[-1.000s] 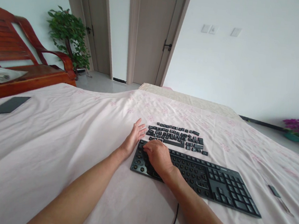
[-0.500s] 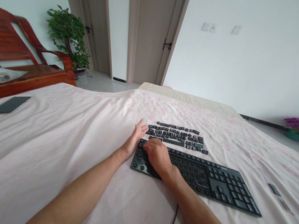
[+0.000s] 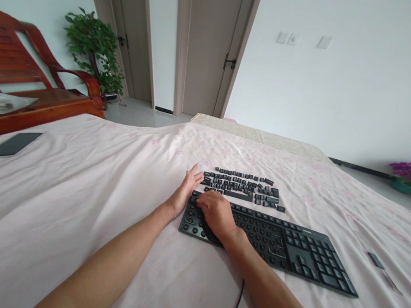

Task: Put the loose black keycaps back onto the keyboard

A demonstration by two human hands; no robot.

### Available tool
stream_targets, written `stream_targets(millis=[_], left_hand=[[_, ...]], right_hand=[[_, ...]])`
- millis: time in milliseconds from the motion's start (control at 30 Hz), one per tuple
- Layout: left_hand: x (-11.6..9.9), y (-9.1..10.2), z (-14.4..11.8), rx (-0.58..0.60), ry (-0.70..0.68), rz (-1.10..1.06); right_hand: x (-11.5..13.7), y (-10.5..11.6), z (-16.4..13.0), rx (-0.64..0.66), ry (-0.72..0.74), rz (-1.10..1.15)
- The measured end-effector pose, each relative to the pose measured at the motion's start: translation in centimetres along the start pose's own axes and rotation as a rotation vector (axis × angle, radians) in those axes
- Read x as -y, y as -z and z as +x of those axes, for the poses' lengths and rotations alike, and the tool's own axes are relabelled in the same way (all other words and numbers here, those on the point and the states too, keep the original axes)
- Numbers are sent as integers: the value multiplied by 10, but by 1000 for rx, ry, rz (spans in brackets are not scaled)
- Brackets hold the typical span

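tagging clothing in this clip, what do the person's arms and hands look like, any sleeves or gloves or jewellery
Both forearms are bare as far as the picture shows them, with no sleeves in view. The left hand and right hand wear no gloves. No watch, bracelet or ring shows on either, though some of the fingers are partly hidden.

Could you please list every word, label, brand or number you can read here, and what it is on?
None can be read.
Loose keycaps: legends too small and blurred.
Keyboard, under the right hand: key legends blurred.
Wall switches: no markings visible.
Dark flat slab at the left: blank.
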State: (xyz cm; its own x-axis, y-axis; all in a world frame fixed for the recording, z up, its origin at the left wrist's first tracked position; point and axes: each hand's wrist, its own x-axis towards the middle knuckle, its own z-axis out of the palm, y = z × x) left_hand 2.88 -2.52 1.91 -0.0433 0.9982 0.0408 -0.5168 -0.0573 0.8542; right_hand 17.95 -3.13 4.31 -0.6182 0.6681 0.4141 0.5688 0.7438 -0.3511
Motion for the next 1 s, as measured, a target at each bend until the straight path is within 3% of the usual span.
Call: stream_targets(millis=[167,267,433,567,600,667,767,867,1000], left_hand=[[0,0,-1,23,-2,-4],[-3,-3,0,-79,-24,74],[-7,-7,1,-393,-30,133],[-7,-6,-1,-827,12,19],[-7,-7,-2,-885,25,-5],[-8,-7,-3,-824,47,-23],[-9,-8,-4,-504,66,1],[-10,-7,-4,-274,77,22],[-8,-5,-5,-146,6,86]], right_hand=[[-6,-3,0,-69,-27,86],[-5,-2,-1,-57,-20,73],[2,1,-1,-18,-5,35],[3,1,-1,-19,-10,16],[3,1,0,-20,-10,14],[2,-1,0,-13,-3,13],[1,-2,0,-4,0,11],[1,-1,0,-4,-14,3],[2,1,-1,2,4,1]])
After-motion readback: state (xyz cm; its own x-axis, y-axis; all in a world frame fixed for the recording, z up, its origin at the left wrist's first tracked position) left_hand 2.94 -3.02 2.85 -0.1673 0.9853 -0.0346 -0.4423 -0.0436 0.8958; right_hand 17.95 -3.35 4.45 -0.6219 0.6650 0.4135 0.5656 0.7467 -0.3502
